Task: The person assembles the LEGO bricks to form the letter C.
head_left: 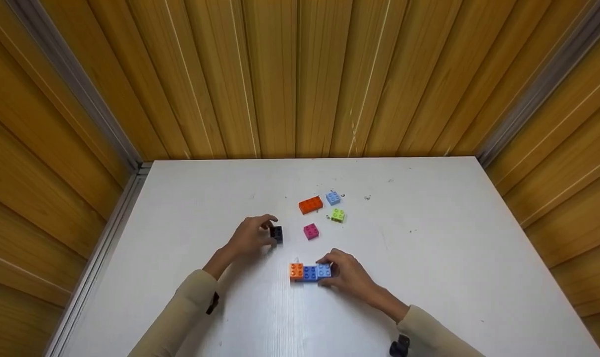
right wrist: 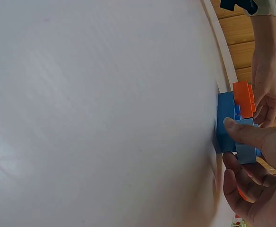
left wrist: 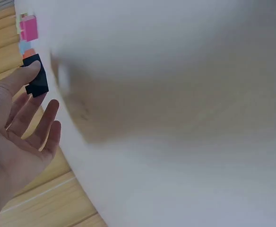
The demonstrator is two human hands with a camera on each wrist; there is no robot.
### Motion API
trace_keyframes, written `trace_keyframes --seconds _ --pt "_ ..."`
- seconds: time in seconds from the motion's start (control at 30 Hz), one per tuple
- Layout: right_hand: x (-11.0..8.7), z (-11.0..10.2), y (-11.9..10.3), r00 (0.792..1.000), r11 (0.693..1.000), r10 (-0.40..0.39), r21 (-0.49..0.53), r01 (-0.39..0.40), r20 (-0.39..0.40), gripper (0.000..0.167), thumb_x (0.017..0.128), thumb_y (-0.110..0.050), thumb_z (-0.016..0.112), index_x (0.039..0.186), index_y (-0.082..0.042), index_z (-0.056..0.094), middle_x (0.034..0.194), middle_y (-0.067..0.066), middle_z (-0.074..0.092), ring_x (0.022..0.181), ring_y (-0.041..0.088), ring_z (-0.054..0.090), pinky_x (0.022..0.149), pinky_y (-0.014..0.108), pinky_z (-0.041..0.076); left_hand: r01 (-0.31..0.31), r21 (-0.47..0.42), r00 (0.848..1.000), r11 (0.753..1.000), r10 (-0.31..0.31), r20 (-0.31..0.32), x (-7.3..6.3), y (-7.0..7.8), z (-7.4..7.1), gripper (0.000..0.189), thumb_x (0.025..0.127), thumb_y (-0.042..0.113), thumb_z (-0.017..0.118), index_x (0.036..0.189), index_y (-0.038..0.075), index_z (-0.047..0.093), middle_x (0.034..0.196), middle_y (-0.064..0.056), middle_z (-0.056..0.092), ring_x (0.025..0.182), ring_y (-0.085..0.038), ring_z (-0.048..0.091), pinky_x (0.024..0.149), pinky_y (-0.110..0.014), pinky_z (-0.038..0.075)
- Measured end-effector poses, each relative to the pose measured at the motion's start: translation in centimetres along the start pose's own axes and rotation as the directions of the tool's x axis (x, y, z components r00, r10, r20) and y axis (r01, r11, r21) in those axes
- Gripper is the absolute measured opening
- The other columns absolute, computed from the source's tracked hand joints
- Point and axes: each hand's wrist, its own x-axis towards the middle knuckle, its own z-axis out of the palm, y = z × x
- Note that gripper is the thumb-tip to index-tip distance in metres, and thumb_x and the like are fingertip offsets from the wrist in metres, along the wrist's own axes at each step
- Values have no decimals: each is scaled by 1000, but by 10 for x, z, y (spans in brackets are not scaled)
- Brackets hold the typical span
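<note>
My left hand point(head_left: 250, 235) pinches a black toy brick point(left wrist: 37, 78) between thumb and fingers, to the left of the loose bricks. In the right wrist view, my right hand point(right wrist: 265, 175) grips the right end of a small brick assembly, thumb on its near side. That assembly has a long blue brick point(right wrist: 226, 118) as its base, an orange brick point(head_left: 296, 270) on its left end and a light blue brick point(head_left: 323, 269) on its right end. Between those two, blue studs show. A pink brick point(head_left: 310, 231) lies just right of the black one.
Farther back on the white table point(head_left: 428, 238) lie a red-orange long brick point(head_left: 310, 205), a light blue brick point(head_left: 333, 198) and a lime green brick point(head_left: 338, 214). Yellow wood-look panels point(head_left: 300, 79) stand behind the table and at both sides.
</note>
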Motion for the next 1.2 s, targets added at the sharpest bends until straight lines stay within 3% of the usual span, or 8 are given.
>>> trace_keyframes --seconds 0.23,0.37,0.57,0.93,1.2 --pt "3 -3 2 1000 1000 -13 5 13 9 39 76 -11 90 111 -8 74 95 0 64 82 8 57 73 19 51 -124 -98 988 987 132 83 -15 28 -10 48 88 14 80 132 0 65 121 -16 73 102 -34 69 93 -53 55" --pt "3 -5 3 1000 1000 -7 15 7 10 39 76 -10 90 111 -8 74 96 0 64 82 9 57 73 19 50 -135 -131 976 982 154 151 -26 40 -5 48 90 19 79 134 3 65 124 -13 73 104 -32 68 93 -54 55" --pt "2 -2 3 999 999 -31 36 31 8 40 76 -10 90 112 -7 73 97 1 64 84 7 58 74 19 52 -156 -115 957 981 179 228 -40 42 7 47 90 15 78 134 3 65 119 -11 74 105 -30 68 94 -51 55" --pt "2 0 4 999 999 -37 39 37 -2 40 75 -10 90 111 -6 74 96 2 65 83 6 58 74 20 53 -182 -49 959 982 188 214 -45 43 22 41 88 11 79 128 4 70 115 -8 75 105 -22 67 96 -43 55" --pt "3 -2 3 1000 999 -28 33 28 8 40 75 -10 90 112 -7 73 98 2 66 84 7 59 75 22 54 -186 -16 964 983 185 189 -45 49 24 40 86 20 84 123 10 74 108 -2 76 100 -18 65 93 -40 54"
